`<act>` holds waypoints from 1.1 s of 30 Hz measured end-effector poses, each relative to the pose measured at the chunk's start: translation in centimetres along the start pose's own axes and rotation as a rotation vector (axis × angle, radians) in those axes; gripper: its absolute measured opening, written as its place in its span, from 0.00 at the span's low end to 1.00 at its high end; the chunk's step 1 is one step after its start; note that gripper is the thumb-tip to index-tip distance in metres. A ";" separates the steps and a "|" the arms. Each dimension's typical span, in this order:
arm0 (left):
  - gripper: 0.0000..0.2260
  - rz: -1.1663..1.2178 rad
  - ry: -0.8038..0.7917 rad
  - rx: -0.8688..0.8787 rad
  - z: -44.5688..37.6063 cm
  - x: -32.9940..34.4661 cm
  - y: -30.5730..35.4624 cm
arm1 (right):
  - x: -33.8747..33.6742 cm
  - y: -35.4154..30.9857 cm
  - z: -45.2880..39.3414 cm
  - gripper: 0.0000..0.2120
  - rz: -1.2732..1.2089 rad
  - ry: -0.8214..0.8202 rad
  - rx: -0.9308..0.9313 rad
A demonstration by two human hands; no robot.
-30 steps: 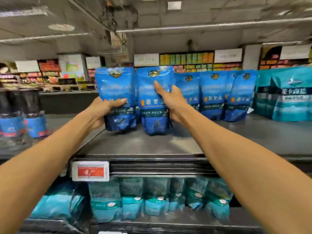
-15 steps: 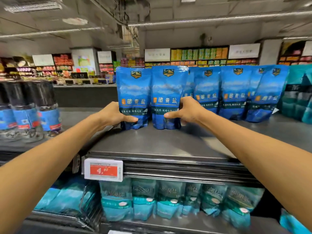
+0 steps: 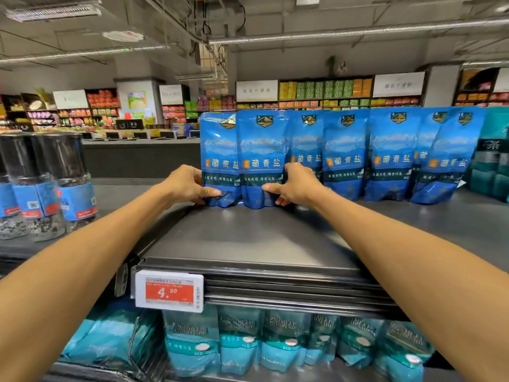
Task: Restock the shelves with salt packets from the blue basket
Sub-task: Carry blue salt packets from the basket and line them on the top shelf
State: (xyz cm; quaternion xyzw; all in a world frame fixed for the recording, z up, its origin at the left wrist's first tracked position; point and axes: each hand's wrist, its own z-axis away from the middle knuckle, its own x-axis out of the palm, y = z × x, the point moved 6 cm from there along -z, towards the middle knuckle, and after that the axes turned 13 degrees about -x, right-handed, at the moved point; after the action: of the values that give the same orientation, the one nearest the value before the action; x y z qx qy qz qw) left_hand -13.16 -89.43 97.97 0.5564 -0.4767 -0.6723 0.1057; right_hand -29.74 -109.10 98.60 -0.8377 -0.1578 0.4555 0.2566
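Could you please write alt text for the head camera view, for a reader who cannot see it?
Two bare hands, left hand and right hand, steady two upright blue salt packets at the left end of a row on a dark top shelf. Jars stand to the left; a red price tag and teal packets sit below.

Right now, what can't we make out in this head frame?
- Blue basket: not in the head view at all.
- Packets behind the front row: hidden by it, so depth is unknown.
- Price tag small print: too blurred to read.
- Left hand and right hand fingers: tucked behind the two packets they hold.
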 end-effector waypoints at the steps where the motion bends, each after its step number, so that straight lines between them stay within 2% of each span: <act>1: 0.09 -0.015 0.006 0.000 0.0 0.1 0.1 | 0.2 0.1 0.0 0.17 0.040 -0.004 0.009; 6: 0.11 -0.052 0.081 -0.030 0.1 0.0 0.1 | 0.3 0.3 0.0 0.23 0.163 -0.002 0.026; 12: 0.09 -0.110 0.149 -0.042 0.5 0.0 0.6 | 0.8 -0.6 0.4 0.22 0.223 -0.032 0.031; 19: 0.12 -0.117 0.195 -0.055 0.5 -0.3 0.2 | 1.1 -1.2 0.6 0.20 0.185 -0.042 0.066; 21: 0.15 -0.144 0.210 -0.081 0.7 -0.3 0.0 | 1.2 -1.3 0.8 0.21 0.200 -0.057 0.076; 23: 0.23 -0.181 0.264 -0.084 1.4 -0.5 0.0 | 1.0 -1.6 1.2 0.26 0.211 -0.054 0.096; 25: 0.31 -0.129 0.322 -0.096 2.5 -1.0 0.0 | 0.6 -2.1 2.1 0.34 0.153 -0.025 0.144; 26: 0.31 -0.083 0.339 -0.106 3.2 -1.2 0.0 | 0.5 -2.7 2.6 0.31 0.109 -0.008 0.132; 28: 0.23 -0.010 0.356 -0.112 4.8 -1.3 0.1 | 0.1 -4.6 3.9 0.14 -0.032 0.054 0.049; 29: 0.18 0.028 0.353 -0.104 5.8 -1.3 0.4 | 0.0 -5.7 4.8 0.09 -0.128 0.080 0.007; 33: 0.06 0.316 0.306 -0.015 11.4 -1.1 1.5 | 0.8 -10.5 9.8 0.08 -0.593 0.104 -0.102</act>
State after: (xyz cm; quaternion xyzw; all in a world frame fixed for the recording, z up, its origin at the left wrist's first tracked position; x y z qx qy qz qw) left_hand -22.98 -83.48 99.00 0.5695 -0.5313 -0.5587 0.2848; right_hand -37.93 -97.26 99.64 -0.7891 -0.4049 0.3089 0.3435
